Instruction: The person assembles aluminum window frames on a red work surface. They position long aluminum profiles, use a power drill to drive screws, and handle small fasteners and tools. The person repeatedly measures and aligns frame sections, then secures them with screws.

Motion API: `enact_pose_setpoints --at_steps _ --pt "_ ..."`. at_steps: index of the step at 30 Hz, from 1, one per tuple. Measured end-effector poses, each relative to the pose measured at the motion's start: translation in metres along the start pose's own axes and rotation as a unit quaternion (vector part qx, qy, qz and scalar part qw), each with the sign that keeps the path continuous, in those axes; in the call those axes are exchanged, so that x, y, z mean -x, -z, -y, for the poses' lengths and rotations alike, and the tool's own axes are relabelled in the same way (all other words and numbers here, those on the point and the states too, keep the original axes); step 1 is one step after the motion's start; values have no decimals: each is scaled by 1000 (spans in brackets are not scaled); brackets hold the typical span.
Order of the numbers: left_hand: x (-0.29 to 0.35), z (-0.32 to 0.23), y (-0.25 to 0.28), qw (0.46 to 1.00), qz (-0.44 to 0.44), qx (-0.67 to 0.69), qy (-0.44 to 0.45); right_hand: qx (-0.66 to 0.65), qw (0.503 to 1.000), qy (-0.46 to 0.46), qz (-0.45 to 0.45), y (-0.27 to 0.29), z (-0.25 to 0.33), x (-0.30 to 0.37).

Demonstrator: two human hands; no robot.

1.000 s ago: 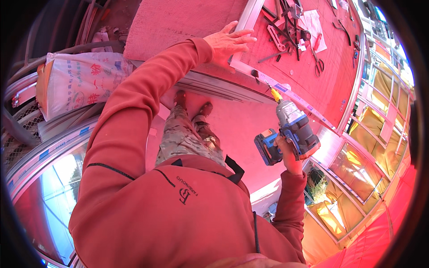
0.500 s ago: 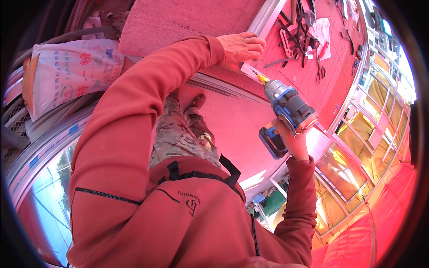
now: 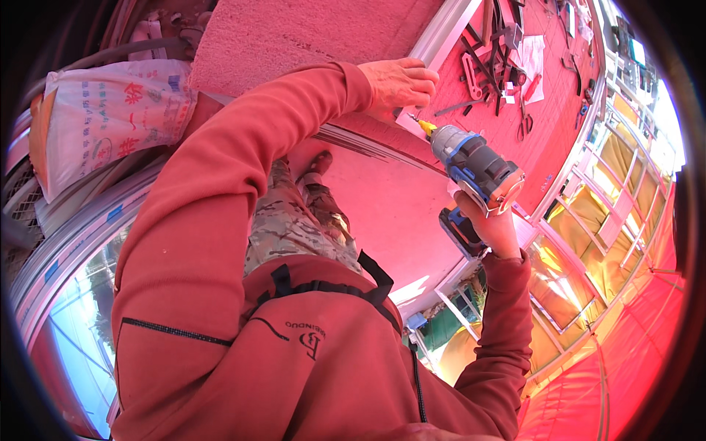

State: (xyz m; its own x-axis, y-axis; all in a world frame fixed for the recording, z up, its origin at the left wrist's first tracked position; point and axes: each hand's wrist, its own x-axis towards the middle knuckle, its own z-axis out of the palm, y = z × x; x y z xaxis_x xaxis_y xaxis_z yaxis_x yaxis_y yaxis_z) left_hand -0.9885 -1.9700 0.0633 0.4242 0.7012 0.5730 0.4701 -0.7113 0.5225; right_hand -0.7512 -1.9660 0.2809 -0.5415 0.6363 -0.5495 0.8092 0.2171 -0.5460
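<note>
Head view, looking down at a person in a red sweatshirt & camo trousers; R hand is wrapped round the handle of a cordless drill, clamped on it, w/ the dark body just above the hand & the battery just to its left; the drill's yellow nose points up-left, away from the R hand & toward the L hand; L hand lies over the corner of a pale metal frame, fingers bent & close together; can't tell if it's clamped or only resting; the bit tip is just below the L hand, by the frame; contact unclear; right of the L hand, a red table carries a pile of dark strips, a white sheet &, nearer the R hand, scissors; up-left of the L hand, a rough reddish slab; well left of it, a white printed bag; right of the R hand, window-like frames w/ yellow sheeting behind.
</note>
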Motion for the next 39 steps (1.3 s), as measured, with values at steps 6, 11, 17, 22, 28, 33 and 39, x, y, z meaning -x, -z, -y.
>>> enact_pose_setpoints --at_steps 6,11,17,22,28,33,39 --pt "2 2 -5 999 -36 10 -6 53 997 43 46 11 12 -8" --pt "4 3 -5 1000 -26 5 -13 120 987 81 63 16 -2 -20" --pt "6 6 -12 999 -36 3 -9 141 978 76 132 23 7 -34" --pt "6 4 -9 1000 -16 3 2 235 954 121 141 28 13 -40" --pt "7 7 -12 1000 -22 6 1 315 916 206 141 26 8 -47" --pt "6 4 -8 1000 -12 1 4 333 911 185 157 32 5 -49" --pt "7 4 -8 1000 -9 9 -1 271 951 61 137 26 14 -54"
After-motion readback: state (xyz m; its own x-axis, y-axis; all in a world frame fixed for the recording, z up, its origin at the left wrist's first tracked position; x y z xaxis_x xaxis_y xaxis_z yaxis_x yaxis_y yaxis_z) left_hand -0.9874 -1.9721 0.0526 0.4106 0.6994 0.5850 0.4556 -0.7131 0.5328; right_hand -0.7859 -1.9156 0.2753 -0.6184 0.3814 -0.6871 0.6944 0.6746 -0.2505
